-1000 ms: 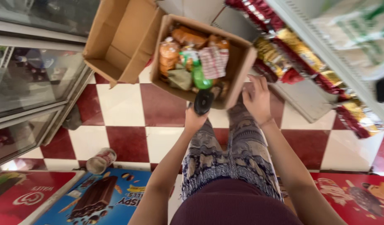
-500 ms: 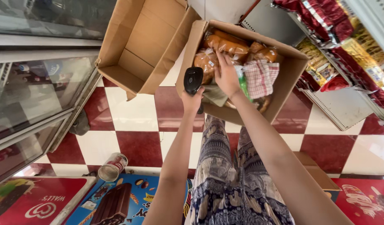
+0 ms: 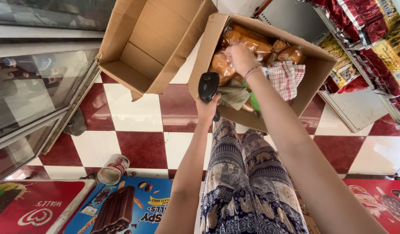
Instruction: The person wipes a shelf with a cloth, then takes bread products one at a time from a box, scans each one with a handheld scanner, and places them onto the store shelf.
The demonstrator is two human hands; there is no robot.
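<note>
1. Handheld scanner [image 3: 208, 86] — black, gripped in the left hand [image 3: 207, 110], held against the near wall of the full cardboard box [image 3: 208, 52].
2. The right hand [image 3: 240, 58] reaches into that box, fingers closed on a clear-wrapped orange packet [image 3: 221, 65].
3. A checked cloth [image 3: 286, 78] lies beside it.
4. An empty box [image 3: 152, 43] stands to the left — a tin can [image 3: 113, 169] lies on the checkered floor [image 3: 139, 147].

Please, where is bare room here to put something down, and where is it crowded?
The left cardboard box is bare inside. Bare floor tiles lie between it, the tin can and the freezer. The right cardboard box is crowded with bread packs, where the right hand reaches.
</note>
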